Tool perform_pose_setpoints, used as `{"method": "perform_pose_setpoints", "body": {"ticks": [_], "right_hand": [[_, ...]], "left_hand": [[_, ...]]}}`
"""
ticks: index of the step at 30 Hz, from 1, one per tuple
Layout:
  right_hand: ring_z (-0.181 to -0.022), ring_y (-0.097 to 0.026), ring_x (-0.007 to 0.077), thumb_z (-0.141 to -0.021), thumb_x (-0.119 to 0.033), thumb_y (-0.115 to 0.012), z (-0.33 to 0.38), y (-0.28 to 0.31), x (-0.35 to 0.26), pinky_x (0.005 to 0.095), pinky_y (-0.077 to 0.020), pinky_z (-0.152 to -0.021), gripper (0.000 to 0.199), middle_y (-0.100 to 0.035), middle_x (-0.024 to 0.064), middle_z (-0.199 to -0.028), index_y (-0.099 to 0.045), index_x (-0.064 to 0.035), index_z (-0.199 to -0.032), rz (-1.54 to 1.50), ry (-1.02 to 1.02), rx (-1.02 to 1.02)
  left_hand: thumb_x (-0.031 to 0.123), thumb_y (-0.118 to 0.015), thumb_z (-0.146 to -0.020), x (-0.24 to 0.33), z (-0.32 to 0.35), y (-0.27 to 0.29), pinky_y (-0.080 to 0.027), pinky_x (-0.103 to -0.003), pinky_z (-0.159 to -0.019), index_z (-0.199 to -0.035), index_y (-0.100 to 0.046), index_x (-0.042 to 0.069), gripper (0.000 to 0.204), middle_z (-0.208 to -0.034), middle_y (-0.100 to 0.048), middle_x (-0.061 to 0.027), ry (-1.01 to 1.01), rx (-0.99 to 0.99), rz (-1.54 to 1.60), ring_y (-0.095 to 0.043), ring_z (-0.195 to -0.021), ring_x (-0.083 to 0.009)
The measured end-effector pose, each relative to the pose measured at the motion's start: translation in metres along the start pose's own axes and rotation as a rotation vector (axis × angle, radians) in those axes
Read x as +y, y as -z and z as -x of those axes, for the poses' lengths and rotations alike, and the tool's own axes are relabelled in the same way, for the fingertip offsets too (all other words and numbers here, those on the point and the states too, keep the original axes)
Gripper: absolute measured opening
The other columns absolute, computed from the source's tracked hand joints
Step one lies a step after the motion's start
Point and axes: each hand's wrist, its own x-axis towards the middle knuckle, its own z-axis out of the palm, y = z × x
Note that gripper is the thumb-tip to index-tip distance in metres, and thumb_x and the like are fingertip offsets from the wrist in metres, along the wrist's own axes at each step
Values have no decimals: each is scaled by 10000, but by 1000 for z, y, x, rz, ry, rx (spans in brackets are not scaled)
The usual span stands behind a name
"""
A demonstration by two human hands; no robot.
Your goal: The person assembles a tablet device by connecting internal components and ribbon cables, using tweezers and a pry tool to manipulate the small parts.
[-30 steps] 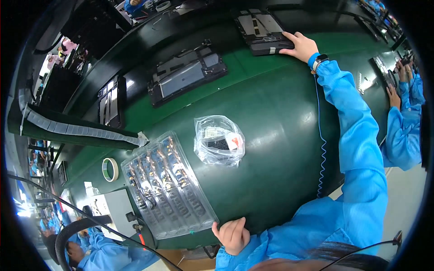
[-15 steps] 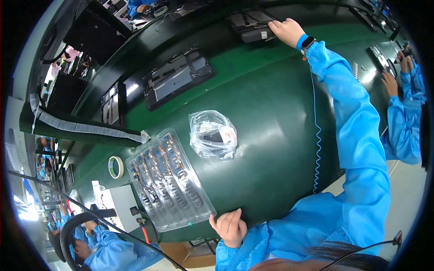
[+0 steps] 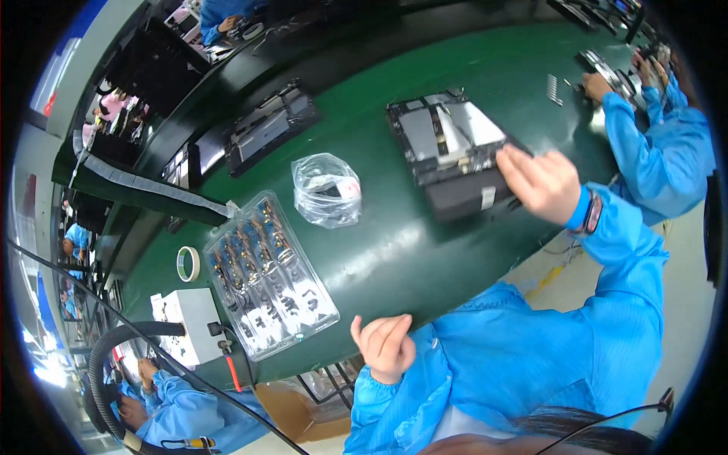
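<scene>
My right hand (image 3: 544, 184) grips the right edge of a flat, opened electronic device (image 3: 415, 138), tablet-like, with grey panels and a dark strip along its near side. A white sheet or flap stands up from its middle. The device is over the right part of the green table; whether it rests there is unclear. Near the table's front edge, my left hand (image 3: 385, 349) holds nothing, its fingers loosely bent and apart. To its left lies a clear plastic tray (image 3: 324, 312) with rows of small cable-like parts. A clear plastic bag (image 3: 327, 212) with something dark inside lies farther back.
Similar opened devices (image 3: 273, 125) lie on the dark far strip. A tape roll (image 3: 188, 264) and a white box (image 3: 201, 326) with a black hose (image 3: 106, 379) stand left. A padded arm (image 3: 144, 195) crosses there. Co-workers (image 3: 656, 163) sit right and lower left.
My right hand has brought the device from the dark far strip nearer, over the green table. My left hand stays near the front edge. The whole view has shifted slightly.
</scene>
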Motion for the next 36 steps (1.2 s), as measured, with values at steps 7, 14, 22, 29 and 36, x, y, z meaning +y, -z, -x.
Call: {"method": "perform_pose_setpoints", "body": {"ticks": [7, 14, 22, 29, 36], "right_hand": [[-490, -487, 85, -680, -241, -569, 16, 11, -110, 233, -368, -452, 377, -584, 92, -945, -597, -20, -985, -274, -171, -92], [-559, -580, 242, -736, -249, -622, 0, -4, -80, 322, -463, -540, 252, -592, 115, -924, -622, -71, -914, -695, -282, -294], [-867, -583, 284, -793, -244, -553, -68, -154, 28, 360, -481, -730, 255, -607, 84, -936, -641, -108, -989, -472, -495, -278], [-809, -589, 303, -775, -281, -574, -59, -140, 0, 372, -485, -696, 301, -607, 119, -910, -626, -132, -1031, -569, -326, -387], [-730, -586, 342, -726, -185, -624, -21, -63, -36, 385, -469, -620, 302, -607, 171, -803, -605, -46, -994, -674, -319, -500]], "left_hand": [[-95, -483, -591, 23, -13, -6, -333, -442, -947, -857, -625, 52, 335, -826, -616, -74, -4, -30, 181, -590, -761, -233], [-61, -462, -733, 23, -4, -6, -368, -392, -915, -1113, -527, 11, 392, -1073, -549, -159, 262, -151, 280, -540, -948, -281], [-64, -451, -780, 43, 2, -22, -150, -472, -1049, -1387, 148, 135, 875, -1451, -14, -175, 855, -164, 1177, -127, -1332, -327], [-28, -479, -777, 34, 5, -18, -115, -473, -1055, -1383, 167, 119, 898, -1462, 15, -169, 756, -202, 1185, -66, -1350, -319], [2, -501, -779, -3, -17, 7, -118, -424, -1065, -1399, -37, 26, 774, -1451, -35, -204, 717, -78, 730, -94, -1343, -317]]}}
